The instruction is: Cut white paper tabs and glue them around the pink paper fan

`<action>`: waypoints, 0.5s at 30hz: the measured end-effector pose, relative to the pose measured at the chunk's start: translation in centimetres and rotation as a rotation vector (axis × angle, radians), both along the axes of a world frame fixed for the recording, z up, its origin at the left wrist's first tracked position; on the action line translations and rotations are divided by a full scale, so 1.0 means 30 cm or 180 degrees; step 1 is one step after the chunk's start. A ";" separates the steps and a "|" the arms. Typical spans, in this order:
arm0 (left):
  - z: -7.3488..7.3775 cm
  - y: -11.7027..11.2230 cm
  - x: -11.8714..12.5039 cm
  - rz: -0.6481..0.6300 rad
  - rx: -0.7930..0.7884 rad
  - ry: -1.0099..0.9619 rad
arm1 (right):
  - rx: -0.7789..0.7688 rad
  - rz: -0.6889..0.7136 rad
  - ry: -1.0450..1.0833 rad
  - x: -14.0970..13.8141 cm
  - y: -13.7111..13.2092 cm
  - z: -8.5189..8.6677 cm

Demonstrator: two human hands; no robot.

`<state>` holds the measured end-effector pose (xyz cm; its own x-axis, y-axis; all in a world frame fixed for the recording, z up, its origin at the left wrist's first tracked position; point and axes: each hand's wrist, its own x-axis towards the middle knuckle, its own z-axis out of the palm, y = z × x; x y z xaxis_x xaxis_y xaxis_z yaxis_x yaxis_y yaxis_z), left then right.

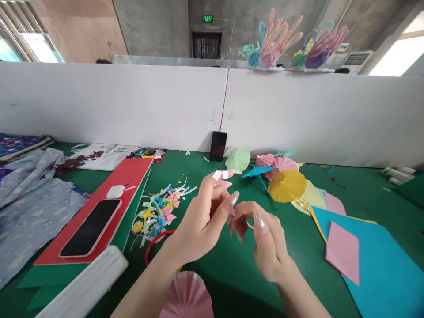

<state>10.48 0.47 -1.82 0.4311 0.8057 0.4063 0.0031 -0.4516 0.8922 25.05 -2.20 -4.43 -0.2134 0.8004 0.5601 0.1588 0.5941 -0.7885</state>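
Pinching a tiny white bit (232, 212) w/ thumb & finger, the right hand (268, 247) sits just past mid pic, at abt 5 o'clock from the middle. The left hand (202, 221) is right next to it, at 9 o'clock from the right hand. Its fingers are bent & its thumb tip comes up to the same white bit, but I can't tell if it grips it. Two small tape bits (221, 175) stick on its top fingertips. The white bit is up in the air btw the two hands, over the green table (232, 274).

A pink paper fan (187, 296) lies flat at 6 o'clock, under the left wrist. A red ring (155, 240) pokes out at 9 o'clock from the left hand, & a pile of paper scraps (159, 210) lies just past it.

Far at 9 o'clock a phone (91, 227) lies on a red sheet (132, 172), w/ a white pod case (115, 191) by it.

At 1 o'clock from the hands stand small paper umbrellas: yellow umbrella (286, 185), green umbrella (237, 159), pink umbrella (281, 164) & blue umbrella (256, 172).

At 4 o'clock a blue paper sheet (380, 274) lies flat w/ a pink paper piece (342, 251) on top.

At 12 o'clock a black phone (217, 145) leans on the white wall (132, 106).
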 end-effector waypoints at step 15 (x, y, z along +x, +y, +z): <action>0.024 -0.006 -0.030 0.0663 0.1697 -0.0228 | -0.1353 -0.0324 -0.1012 0.055 0.004 0.061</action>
<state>9.59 0.29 -1.11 0.2417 0.5466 0.8018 0.0882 -0.8352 0.5428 26.70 -2.09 -2.60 -0.2291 0.9680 0.1027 0.4690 0.2022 -0.8597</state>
